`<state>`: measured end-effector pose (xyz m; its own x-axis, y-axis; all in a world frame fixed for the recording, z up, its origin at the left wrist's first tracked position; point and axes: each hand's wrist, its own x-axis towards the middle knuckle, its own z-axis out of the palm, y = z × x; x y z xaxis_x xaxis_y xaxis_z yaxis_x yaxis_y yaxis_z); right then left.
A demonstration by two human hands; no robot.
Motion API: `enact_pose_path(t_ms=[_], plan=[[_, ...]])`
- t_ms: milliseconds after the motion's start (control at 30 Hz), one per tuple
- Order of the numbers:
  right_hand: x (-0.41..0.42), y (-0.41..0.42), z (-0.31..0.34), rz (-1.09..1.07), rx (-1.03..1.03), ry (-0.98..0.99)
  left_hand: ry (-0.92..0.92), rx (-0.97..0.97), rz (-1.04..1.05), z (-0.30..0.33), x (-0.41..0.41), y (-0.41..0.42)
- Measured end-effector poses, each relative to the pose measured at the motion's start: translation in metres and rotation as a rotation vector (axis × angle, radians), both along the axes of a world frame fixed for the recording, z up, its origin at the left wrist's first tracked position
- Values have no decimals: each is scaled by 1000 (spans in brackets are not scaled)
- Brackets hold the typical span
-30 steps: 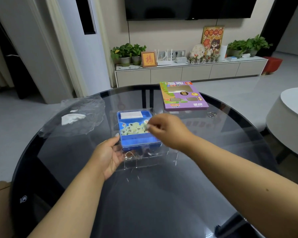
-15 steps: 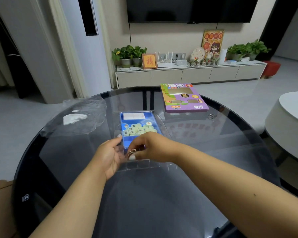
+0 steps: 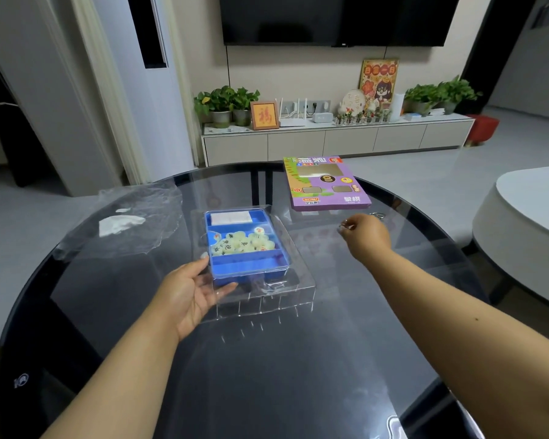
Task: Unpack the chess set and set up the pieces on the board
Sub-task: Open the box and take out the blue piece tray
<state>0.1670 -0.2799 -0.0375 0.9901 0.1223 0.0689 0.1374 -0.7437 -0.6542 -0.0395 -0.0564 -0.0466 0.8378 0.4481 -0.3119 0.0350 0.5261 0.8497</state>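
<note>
Tray (image 3: 251,267) sits mid table (image 3: 267,375) inside a clear plastic shell (image 3: 267,299), pieces (image 3: 241,243) in its middle compartment, a card (image 3: 231,218) in the far one. Left hand (image 3: 191,293) at the shell's near-left corner, thumb against the tray's left edge; right hand (image 3: 366,236) over the table right of the tray, apart from it. Box (image 3: 325,185) lies behind-right near the far table edge, crumpled wrap (image 3: 124,223) to the far left, cabinet (image 3: 330,141) beyond the table.

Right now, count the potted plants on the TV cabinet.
4: two side by side at the cabinet's left end, two at its right end. Tiny ornaments mid-cabinet are too small to identify.
</note>
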Motion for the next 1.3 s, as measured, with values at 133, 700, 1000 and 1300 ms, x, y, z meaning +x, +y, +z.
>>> enact_pose_path(t_ms=[133,700,1000,1300], plan=[[15,-15,-12,-53,-47,10,-8,-5,-7,-1,1,0],[19,-19,-26,294,-643,-80,-37,-27,-20,-3,2,2],[29,-20,-15,287,-582,-78,-19,-16,-15,1,1,-1],[-36,58,24,351,-92,-165,-24,-5,-20,3,-1,-4]])
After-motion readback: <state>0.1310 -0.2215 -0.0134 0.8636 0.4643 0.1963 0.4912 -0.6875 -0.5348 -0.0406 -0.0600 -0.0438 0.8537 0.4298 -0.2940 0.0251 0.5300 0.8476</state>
